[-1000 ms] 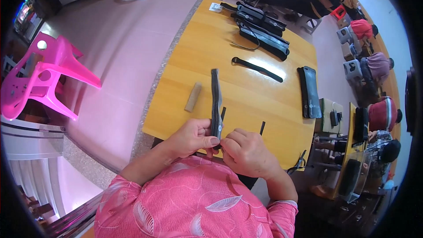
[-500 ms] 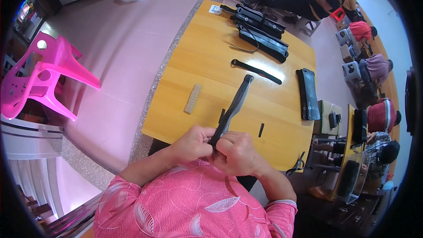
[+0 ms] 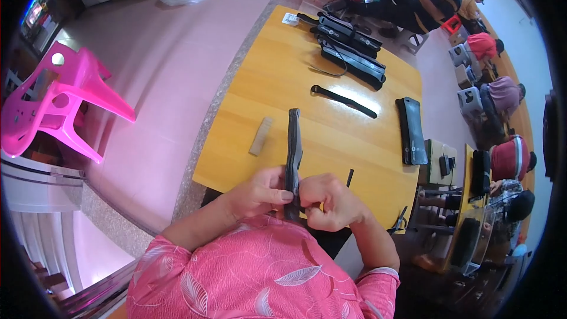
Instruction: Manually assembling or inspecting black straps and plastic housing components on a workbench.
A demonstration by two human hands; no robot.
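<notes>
Strap (image 3: 293, 147), dark and layered, has swung from a rightward tilt to near upright in the closed grip of the left hand (image 3: 260, 194), the right hand (image 3: 332, 202) curled beside its lower part, hold unclear, so work seemingly centres there, near the bench (image 3: 354, 147) edge.

No words or numbers are clear enough to read. A small white tag (image 3: 289, 19), near the top middle of the frame, has dark print on it, too tiny to make out. The pile of black cases (image 3: 354, 39) just right of it has little pale marks. So does the long case (image 3: 411, 130) at middle right.
</notes>
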